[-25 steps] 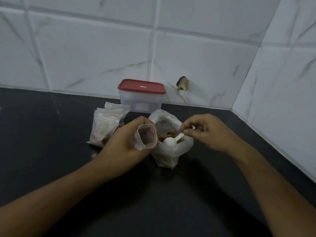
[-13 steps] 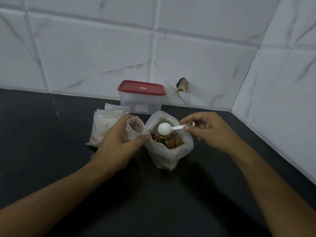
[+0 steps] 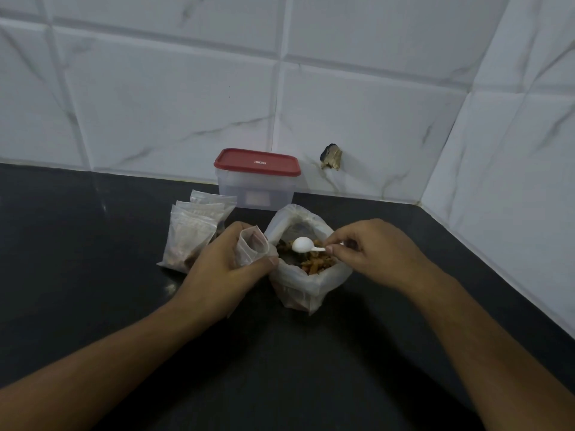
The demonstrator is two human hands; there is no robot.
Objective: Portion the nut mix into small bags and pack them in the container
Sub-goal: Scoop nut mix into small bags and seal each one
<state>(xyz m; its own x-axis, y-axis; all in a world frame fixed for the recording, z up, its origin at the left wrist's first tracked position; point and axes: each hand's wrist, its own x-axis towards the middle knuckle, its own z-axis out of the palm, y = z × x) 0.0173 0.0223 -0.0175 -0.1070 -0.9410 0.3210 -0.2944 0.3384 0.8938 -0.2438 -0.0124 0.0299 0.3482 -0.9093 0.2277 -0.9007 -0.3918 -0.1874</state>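
A large clear bag of nut mix (image 3: 306,283) stands open on the black counter. My right hand (image 3: 370,244) pinches the handle of a small white spoon (image 3: 302,245), whose bowl hovers over the nuts inside the bag's mouth. My left hand (image 3: 222,269) grips a small clear bag (image 3: 251,247) with its mouth open, just left of the big bag. Several filled small bags (image 3: 193,234) lie stacked to the left. The clear container with a red lid (image 3: 257,179) stands shut against the wall behind.
The black counter (image 3: 93,275) runs into a corner of white tiled walls, with the right wall (image 3: 513,181) close by. A dark chipped spot (image 3: 332,157) marks the back wall beside the container.
My right hand lifted the spoon out of the nut bag, then lowered it back toward the nuts. My left hand turned the small bag's mouth away and held it beside the big bag.
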